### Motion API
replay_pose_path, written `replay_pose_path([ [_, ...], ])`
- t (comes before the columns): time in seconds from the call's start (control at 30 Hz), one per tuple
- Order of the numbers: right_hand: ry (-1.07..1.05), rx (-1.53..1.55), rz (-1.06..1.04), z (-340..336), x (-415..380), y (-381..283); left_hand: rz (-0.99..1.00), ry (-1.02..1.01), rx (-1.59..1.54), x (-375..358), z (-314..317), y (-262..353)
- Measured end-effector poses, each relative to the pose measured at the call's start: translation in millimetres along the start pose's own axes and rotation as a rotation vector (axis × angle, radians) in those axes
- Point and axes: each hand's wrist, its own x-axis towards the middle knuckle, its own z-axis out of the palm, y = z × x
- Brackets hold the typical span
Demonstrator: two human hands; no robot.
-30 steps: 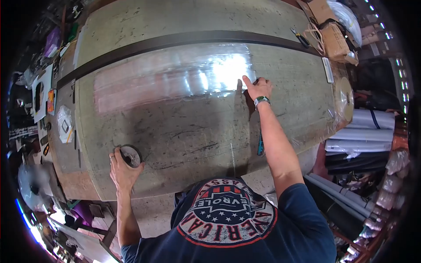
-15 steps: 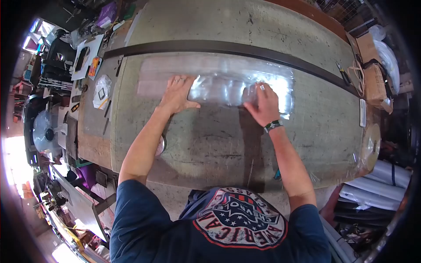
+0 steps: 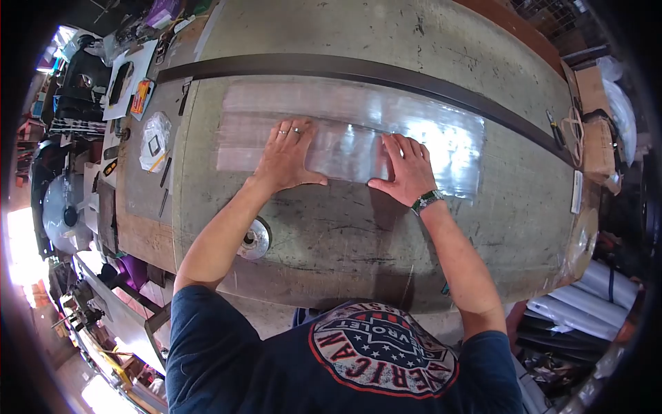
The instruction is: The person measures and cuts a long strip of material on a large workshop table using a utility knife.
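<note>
A long, shiny clear plastic sheet (image 3: 345, 148) lies flat across the workbench, with a lengthwise fold or overlap line along it. My left hand (image 3: 288, 155) rests on its left half, fingers spread and thumb out toward the near edge. On the right half lies my right hand (image 3: 407, 165), fingers stretched forward and thumb pointing left by the near edge. Both palms are down on the plastic, a short gap between the thumbs. Beside my left forearm is a round metallic disc (image 3: 255, 239), partly hidden by the arm.
A dark straight bar (image 3: 331, 65) runs across the workbench (image 3: 324, 276) behind the sheet. At left are a small plastic bag (image 3: 155, 141), a clipboard (image 3: 127, 83) and an orange packet (image 3: 141, 96). Pliers (image 3: 554, 128) and a cardboard box (image 3: 598, 145) sit at right.
My right hand has slid slightly left and the hands are closer together. The sheet lies flatter with less glare under the hands. More of the disc shows beside my left arm.
</note>
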Motion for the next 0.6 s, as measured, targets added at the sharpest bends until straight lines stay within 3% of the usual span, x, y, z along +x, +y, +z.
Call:
replay_pose_path([
  [0.07,0.064,0.023,-0.045,1.0,-1.6,-1.1,0.038,-0.014,0.017,-5.4,14.7,-11.0],
  [0.17,-0.094,0.023,0.049,-12.9,3.7,-9.9,-0.101,-0.18,0.011,0.3,-9.8,7.1],
  [0.27,-0.023,-0.049,-0.001,-3.2,5.1,-8.6,-0.06,-0.227,-0.001,0.2,-7.3,3.5],
  [0.37,-0.108,0.012,0.041,-5.7,10.1,-10.2,0.015,-0.098,0.014,-2.5,5.8,-4.4],
  [0.6,-0.151,0.01,0.095,-15.0,11.7,-24.1,0.057,-0.17,0.023,-0.6,-1.7,-3.0],
])
